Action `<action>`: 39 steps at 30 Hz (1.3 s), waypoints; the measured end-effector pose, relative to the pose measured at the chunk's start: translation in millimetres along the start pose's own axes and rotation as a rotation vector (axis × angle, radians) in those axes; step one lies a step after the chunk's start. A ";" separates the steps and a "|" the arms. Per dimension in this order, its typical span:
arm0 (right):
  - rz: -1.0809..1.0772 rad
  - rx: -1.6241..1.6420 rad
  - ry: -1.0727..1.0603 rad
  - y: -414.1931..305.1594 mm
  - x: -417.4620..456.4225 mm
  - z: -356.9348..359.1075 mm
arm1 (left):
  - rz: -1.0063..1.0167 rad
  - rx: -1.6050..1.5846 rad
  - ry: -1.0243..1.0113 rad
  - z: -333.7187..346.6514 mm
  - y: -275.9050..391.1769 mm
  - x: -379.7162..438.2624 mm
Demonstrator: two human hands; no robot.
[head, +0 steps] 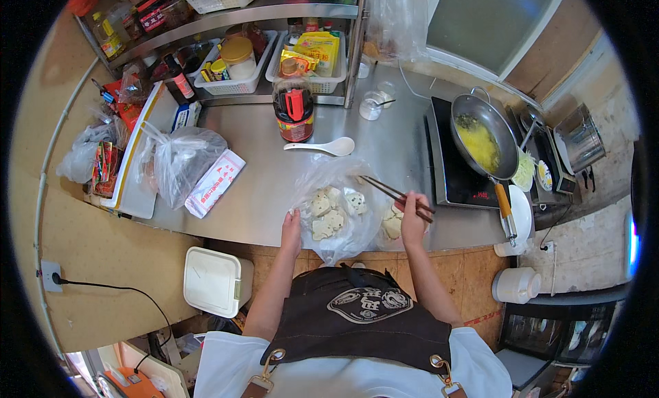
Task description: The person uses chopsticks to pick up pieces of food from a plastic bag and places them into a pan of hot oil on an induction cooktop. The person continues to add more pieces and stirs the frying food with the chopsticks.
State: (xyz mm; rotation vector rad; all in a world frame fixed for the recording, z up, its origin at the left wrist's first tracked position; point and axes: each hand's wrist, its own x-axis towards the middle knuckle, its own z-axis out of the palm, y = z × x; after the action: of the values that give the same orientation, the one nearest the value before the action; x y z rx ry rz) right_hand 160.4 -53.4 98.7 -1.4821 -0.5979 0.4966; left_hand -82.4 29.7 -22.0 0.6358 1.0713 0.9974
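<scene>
My left hand (292, 233) pinches the left edge of a clear plastic bag (337, 246) lying on the steel counter (252, 192). Several pale, dark-flecked pieces of food (329, 217) rest in or on this bag; I cannot tell which. In my right hand (413, 220) is a pair of dark wooden chopsticks (383, 186), their tips pointing left over the bag's upper right part. Nothing is seen between the tips. Under and beside my right hand lie more pale pieces (392, 227) on thin plastic. A white spoon (334, 146) lies beyond the bag.
At the right, a wok (502, 151) with yellow liquid sits on an induction cooker (448, 176). Behind the spoon stands a dark sauce jug (294, 112). A tied plastic bag (188, 156) and a white paper packet (215, 184) lie left. A steel shelf (231, 100) holds baskets and jars.
</scene>
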 end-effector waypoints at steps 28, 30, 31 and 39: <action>0.214 0.174 -0.159 -76.8 2.2 -70.1 | 0.003 0.007 -0.017 -18.1 -22.2 16.5; 0.246 0.235 -0.133 -100.0 17.4 -94.1 | -0.033 -0.015 -0.052 1.7 1.0 0.2; 0.225 0.241 -0.118 -114.3 28.0 -106.2 | -0.033 -0.052 -0.034 -5.1 -1.9 2.7; -0.261 0.046 0.250 -164.7 179.9 -191.2 | -0.025 0.012 -0.034 6.1 1.8 5.9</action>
State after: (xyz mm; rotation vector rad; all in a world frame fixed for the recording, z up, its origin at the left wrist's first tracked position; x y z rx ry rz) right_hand 412.1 -89.9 275.9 -1.3719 -0.5666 0.1187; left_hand -76.6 36.0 -20.8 0.6461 1.0539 0.9563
